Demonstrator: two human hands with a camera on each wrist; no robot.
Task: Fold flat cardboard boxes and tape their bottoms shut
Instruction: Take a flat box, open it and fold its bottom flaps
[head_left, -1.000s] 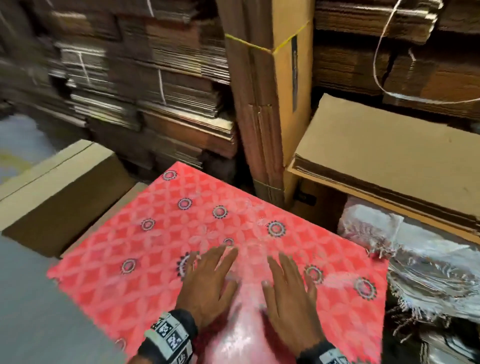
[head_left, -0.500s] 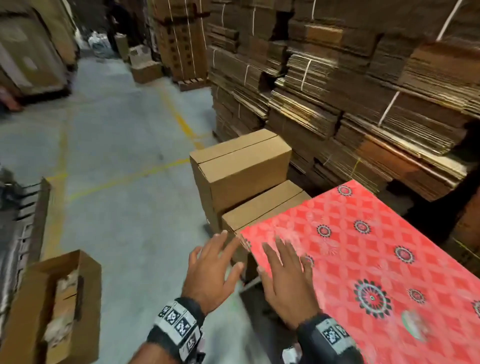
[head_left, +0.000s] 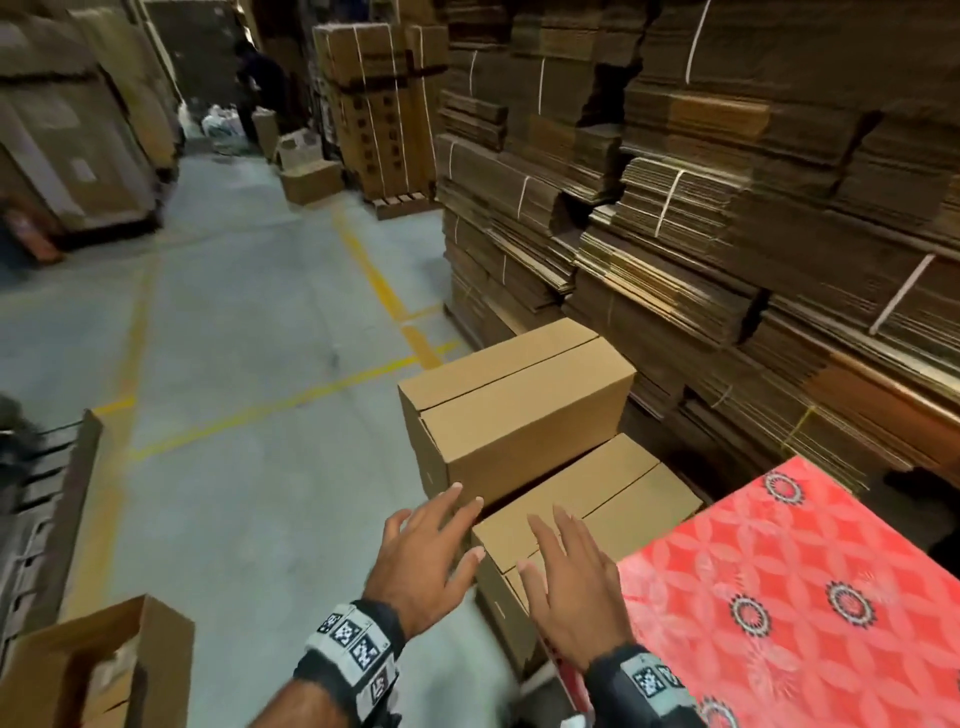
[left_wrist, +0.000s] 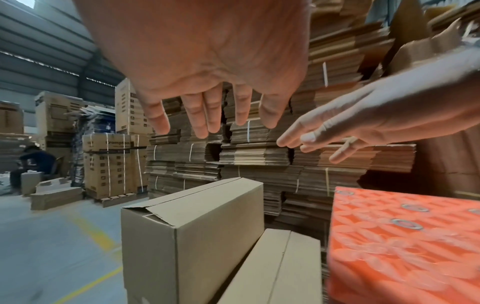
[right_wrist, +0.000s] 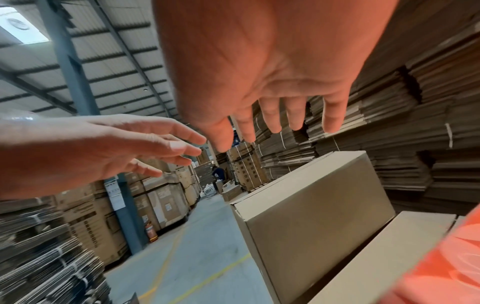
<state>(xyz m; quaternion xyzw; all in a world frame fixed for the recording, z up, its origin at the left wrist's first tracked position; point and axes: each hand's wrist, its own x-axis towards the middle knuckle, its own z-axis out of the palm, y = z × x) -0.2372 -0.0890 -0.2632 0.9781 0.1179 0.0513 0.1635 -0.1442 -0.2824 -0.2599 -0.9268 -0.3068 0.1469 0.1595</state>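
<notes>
Two folded brown cardboard boxes stand on the floor left of the red table. The taller box stands behind the lower box. My left hand hovers in the air with its fingers spread, just left of the lower box and holding nothing. My right hand floats over the near end of the lower box, fingers straight, also empty. Neither hand touches a box.
A table under a red patterned cloth is at the lower right. Tied bundles of flat cardboard wall the right side. An open carton sits at lower left. A grey floor with yellow lines runs ahead; a person works far back.
My head turned left, away from the red table and toward the aisle. Both hands lifted off the red cloth and moved left, now hovering by the two folded boxes.
</notes>
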